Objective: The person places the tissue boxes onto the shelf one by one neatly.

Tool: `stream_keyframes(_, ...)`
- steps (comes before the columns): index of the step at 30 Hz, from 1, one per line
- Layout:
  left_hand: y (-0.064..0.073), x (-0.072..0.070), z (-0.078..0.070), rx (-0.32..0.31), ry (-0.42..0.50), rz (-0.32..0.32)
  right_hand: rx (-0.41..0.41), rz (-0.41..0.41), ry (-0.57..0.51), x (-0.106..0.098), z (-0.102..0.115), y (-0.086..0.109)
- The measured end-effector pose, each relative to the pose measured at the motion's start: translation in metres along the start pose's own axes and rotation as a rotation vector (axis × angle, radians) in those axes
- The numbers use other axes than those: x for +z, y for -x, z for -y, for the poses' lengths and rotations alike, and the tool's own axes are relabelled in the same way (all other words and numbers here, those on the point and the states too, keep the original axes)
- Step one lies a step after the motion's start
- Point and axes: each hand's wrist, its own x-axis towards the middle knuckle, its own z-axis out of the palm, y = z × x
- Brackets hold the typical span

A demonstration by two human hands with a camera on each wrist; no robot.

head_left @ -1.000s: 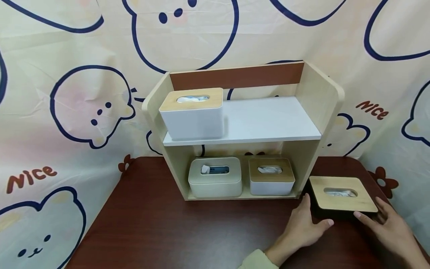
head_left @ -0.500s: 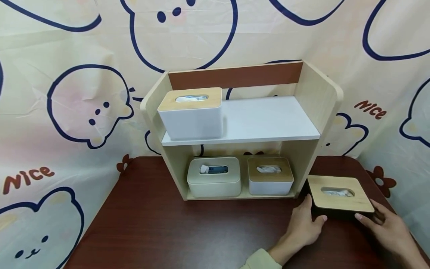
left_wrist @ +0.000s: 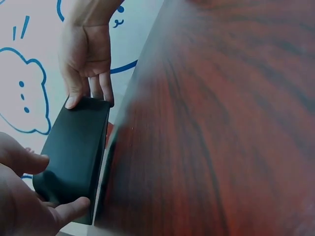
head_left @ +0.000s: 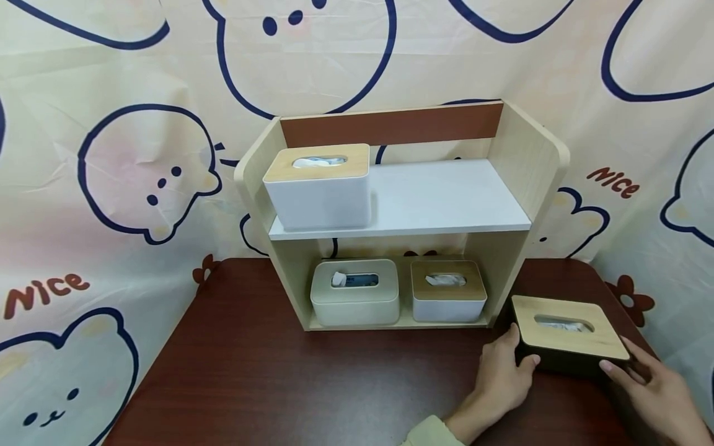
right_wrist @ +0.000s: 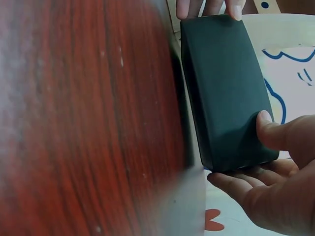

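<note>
A black tissue box (head_left: 566, 337) with a light wooden lid is at the right end of the table, and tissue shows in its oval slot. My left hand (head_left: 504, 371) holds its left end, thumb against the front face. At the opposite end my right hand (head_left: 655, 384) grips it, thumb on the front and fingers round the side. Both wrist views show the plain black front face (left_wrist: 74, 147) between the hands. In the right wrist view a narrow gap appears between the box (right_wrist: 229, 93) and the tabletop. Its back side is hidden.
Left of the hands stands a two-tier shelf (head_left: 446, 195). A white tissue box (head_left: 323, 201) with a wooden lid sits on its upper left; a cream tissue box (head_left: 355, 303) and a smaller white one (head_left: 449, 303) are below. Patterned cloth surrounds the brown table (head_left: 312, 384).
The black tissue box has shifted slightly toward me and risen or tilted, showing more of its front face. My left hand has closed in on its left end; the right hand moved with it.
</note>
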Motion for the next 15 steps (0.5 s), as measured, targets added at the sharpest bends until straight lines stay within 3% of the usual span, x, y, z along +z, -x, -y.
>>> stream_keyframes(7, 0.005, -0.007, -0.003, 0.037, 0.026, -0.044, -0.065, -0.059, 0.112, -0.003, 0.002, 0.019)
stream_keyframes(15, 0.013, -0.015, -0.007, 0.136, -0.005, -0.102, 0.036, -0.084, 0.042, -0.006, 0.011, 0.036)
